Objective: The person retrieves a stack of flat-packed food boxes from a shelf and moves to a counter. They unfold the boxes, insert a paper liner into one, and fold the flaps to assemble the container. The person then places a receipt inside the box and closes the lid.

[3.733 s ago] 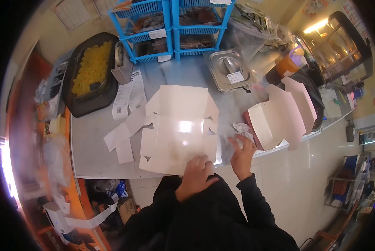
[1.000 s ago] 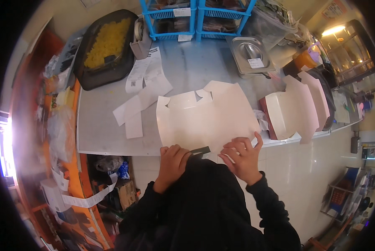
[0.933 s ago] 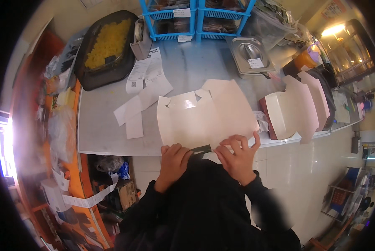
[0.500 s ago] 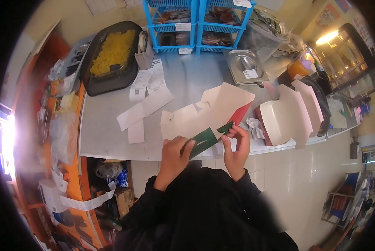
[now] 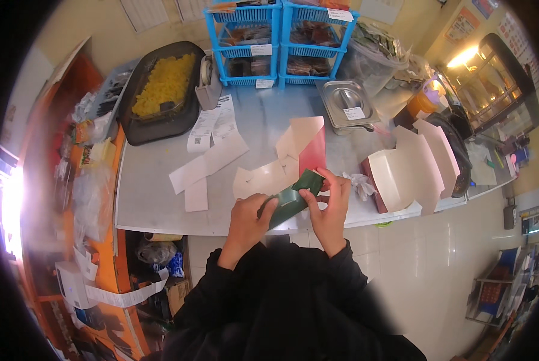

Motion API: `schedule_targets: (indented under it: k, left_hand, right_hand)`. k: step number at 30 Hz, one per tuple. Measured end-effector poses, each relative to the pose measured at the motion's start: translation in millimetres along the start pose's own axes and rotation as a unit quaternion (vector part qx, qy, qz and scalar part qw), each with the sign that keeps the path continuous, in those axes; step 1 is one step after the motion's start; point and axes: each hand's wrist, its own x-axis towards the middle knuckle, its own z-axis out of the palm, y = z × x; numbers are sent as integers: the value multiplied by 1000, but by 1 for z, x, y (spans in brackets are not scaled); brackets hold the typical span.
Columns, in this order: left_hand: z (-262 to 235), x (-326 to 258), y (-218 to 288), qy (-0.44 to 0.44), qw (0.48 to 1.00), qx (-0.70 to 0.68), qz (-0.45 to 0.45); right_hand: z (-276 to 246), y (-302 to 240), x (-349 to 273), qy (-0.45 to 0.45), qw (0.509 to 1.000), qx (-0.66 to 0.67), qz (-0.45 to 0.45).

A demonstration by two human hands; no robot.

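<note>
Both my hands hold a partly folded cardboard food box (image 5: 266, 178), pale inside and red and green outside, over the table's near edge. My left hand (image 5: 249, 219) grips the near end of its green side, thumb on top. At the other end of that green part, my right hand (image 5: 328, 206) pinches a flap between thumb and fingers. The box's red panel and pale flaps stretch away beyond my fingers. Right of my right hand lies a crumpled white paper (image 5: 361, 185), beside a second, open box (image 5: 396, 174).
Long paper receipts (image 5: 212, 156) lie on the metal table (image 5: 155, 180). A black tray with yellow food (image 5: 164, 81) and a tape dispenser (image 5: 208, 87) stand back left. Blue basket racks (image 5: 276, 45), a lidded steel container (image 5: 347, 99) and a lit display case (image 5: 492, 84) stand farther back.
The box has turned, its far panel swinging left and upright. My right hand has moved slightly left, and the green flap is now folded over toward my left hand.
</note>
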Motion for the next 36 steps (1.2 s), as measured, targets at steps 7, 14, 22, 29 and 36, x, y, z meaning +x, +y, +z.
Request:
schedule_targets:
  k: [7, 14, 22, 29, 36]
  left_hand:
    - [-1, 3, 3, -33, 999, 6, 9]
    - [-4, 6, 6, -89, 993, 9, 79]
    - [25, -19, 20, -136, 981, -16, 134]
    - [-20, -25, -33, 248, 968, 25, -38]
    - [-28, -29, -54, 108, 953, -214, -185]
  right_hand:
    - [-3, 8, 3, -70, 996, -20, -58]
    - [-12, 25, -4, -126, 983, -49, -123]
    - [-1, 46, -27, -24, 998, 59, 28]
    - [-33, 68, -26, -52, 971, 230, 44]
    - [-33, 53, -25, -29, 978, 204, 11]
